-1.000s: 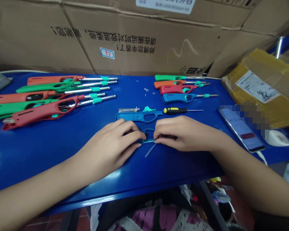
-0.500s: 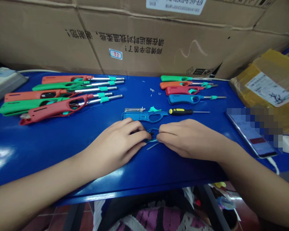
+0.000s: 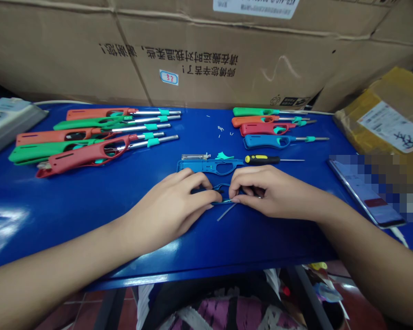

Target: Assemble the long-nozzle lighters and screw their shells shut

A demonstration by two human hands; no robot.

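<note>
Between my hands, flat on the table, lies a blue lighter casing half (image 3: pixel 221 187), partly covered by fingers. My left hand (image 3: pixel 189 197) is closed on its left part. At its right end, the bent fingers of my right hand (image 3: pixel 254 188) pinch together, with thumb and fingertips at the lower edge; what they grip there is mostly hidden. A thin clear tube or strip (image 3: pixel 226 212) slants out below the casing. Just beyond my hands lie the other blue casing half (image 3: pixel 206 167), a clear fuel tank (image 3: pixel 194 156) and a small turquoise piece (image 3: pixel 225 156).
A black and yellow screwdriver (image 3: pixel 262 159) lies right of the casing half. Several long lighters (image 3: pixel 86 153) are at left, several more (image 3: pixel 266 141) at back right. Tiny white bits (image 3: pixel 220 128) lie between. A phone (image 3: pixel 365 192), yellow-taped box (image 3: pixel 387 114) and large carton (image 3: pixel 199 59) border the table.
My right hand's fingers have bent and its thumb has come to the casing's lower edge. My left hand keeps its hold. The whole view has shifted slightly.
</note>
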